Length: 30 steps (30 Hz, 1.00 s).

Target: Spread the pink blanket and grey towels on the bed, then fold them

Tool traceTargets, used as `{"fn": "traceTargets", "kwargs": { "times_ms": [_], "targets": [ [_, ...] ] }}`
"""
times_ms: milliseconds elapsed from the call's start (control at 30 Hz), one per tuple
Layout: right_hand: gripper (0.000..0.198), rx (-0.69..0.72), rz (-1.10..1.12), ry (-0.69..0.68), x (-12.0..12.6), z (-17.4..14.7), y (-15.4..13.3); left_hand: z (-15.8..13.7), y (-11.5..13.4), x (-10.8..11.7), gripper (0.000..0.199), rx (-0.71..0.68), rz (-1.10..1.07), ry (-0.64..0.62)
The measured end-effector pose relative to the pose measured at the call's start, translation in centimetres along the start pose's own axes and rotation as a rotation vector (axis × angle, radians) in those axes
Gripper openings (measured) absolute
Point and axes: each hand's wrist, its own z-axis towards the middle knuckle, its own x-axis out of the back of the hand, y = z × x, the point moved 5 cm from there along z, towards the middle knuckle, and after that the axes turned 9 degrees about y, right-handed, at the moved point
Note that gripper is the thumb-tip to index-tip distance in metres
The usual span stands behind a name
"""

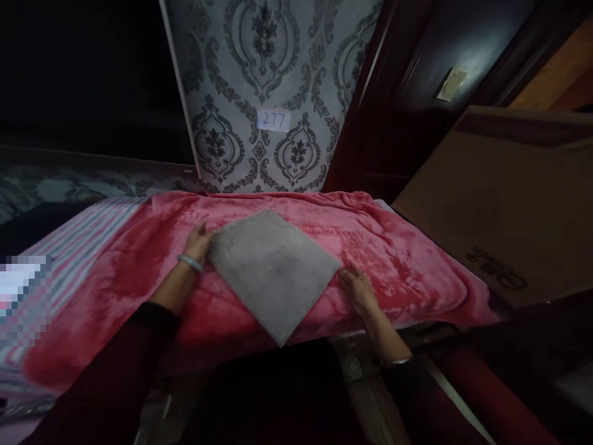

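Note:
A square grey cloth (275, 266) lies turned like a diamond on a pink fleece blanket (389, 266), one corner pointing toward me at the blanket's front edge. Its surface looks flat and smooth. At the left corner, my left hand (200, 243), with a pale bangle on the wrist, pinches the cloth's edge. My right hand (357, 285) has its fingers closed at the opposite corner; the fingertips are partly hidden there. Both arms reach forward in dark sleeves.
Striped bedding (99, 232) shows on the left. A large cardboard box (500, 204) leans in at the right, beside a dark wooden door (393, 93). Behind are a dark screen (92, 80) and patterned wallpaper bearing a paper label (273, 120) marked 277.

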Motion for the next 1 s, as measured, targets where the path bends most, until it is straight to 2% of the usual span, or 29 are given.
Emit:
{"fn": "traceTargets", "kwargs": {
  "times_ms": [100,167,267,400,500,633,800,900,1000],
  "targets": [
    [0.039,-0.161,0.166,0.072,-0.6,-2.7,0.1,-0.9,-0.4,2.2,0.026,0.149,-0.211,0.101],
    [0.032,-0.238,0.207,0.063,-1.1,-4.0,-0.1,-1.9,-0.5,2.7,0.018,0.223,-0.282,0.101],
    [0.024,-0.339,0.202,0.023,-1.2,-4.8,-0.7,-3.7,-0.8,2.9,0.015,0.335,-0.356,0.032],
    [0.015,-0.419,0.146,-0.056,-1.3,-4.5,-1.6,-6.5,-1.6,2.4,0.017,0.55,-0.449,-0.124],
    [0.01,-0.444,0.096,-0.098,-1.7,-4.1,-2.1,-8.5,-2.0,1.5,0.016,0.618,-0.453,-0.2],
    [0.006,-0.475,-0.021,-0.094,-2.3,-3.5,-2.6,-10.7,-1.8,-0.6,0.024,0.591,-0.489,-0.237],
    [0.006,-0.489,-0.063,-0.129,-2.4,-3.1,-3.1,-11.1,-1.3,-1.7,0.034,0.507,-0.439,-0.107],
    [0.01,-0.451,-0.112,-0.146,-1.7,-2.8,-3.4,-10.1,-0.2,-1.2,0.034,0.459,-0.416,-0.107],
    [0.018,-0.315,-0.132,-0.059,-0.6,-1.7,-3.9,-8.0,0.9,1.2,0.031,0.404,-0.395,-0.121]
  ]
}}
